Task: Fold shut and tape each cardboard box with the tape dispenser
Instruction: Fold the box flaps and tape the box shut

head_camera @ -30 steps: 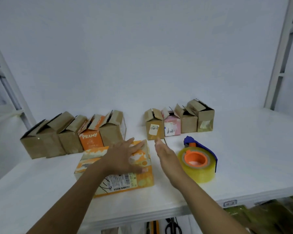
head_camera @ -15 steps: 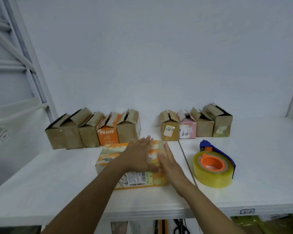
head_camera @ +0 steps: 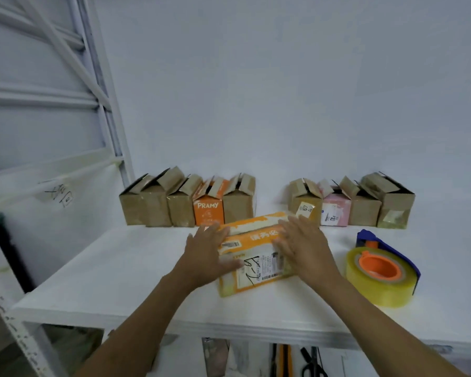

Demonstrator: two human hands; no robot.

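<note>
An orange and yellow cardboard box (head_camera: 252,250) with a shipping label lies on the white table (head_camera: 120,270), its flaps folded down. My left hand (head_camera: 206,253) lies on the box's left side with its fingers spread and straight. On the right side of the box my right hand (head_camera: 303,244) presses down, fingers straight too. The tape dispenser (head_camera: 382,270), a blue frame with an orange core and a roll of clear yellowish tape, sits on the table to the right of the box, untouched.
Two rows of small boxes with open flaps stand along the wall: brown ones and an orange PRAMY box (head_camera: 208,210) at left, brown ones and a pink box (head_camera: 333,210) at right. A white rack frame (head_camera: 93,85) rises at left. Scissors (head_camera: 313,367) hang under the table.
My right hand came from beside the box onto its right side. My left hand slid to the box's left side. The box has turned a little, and the view shifted left.
</note>
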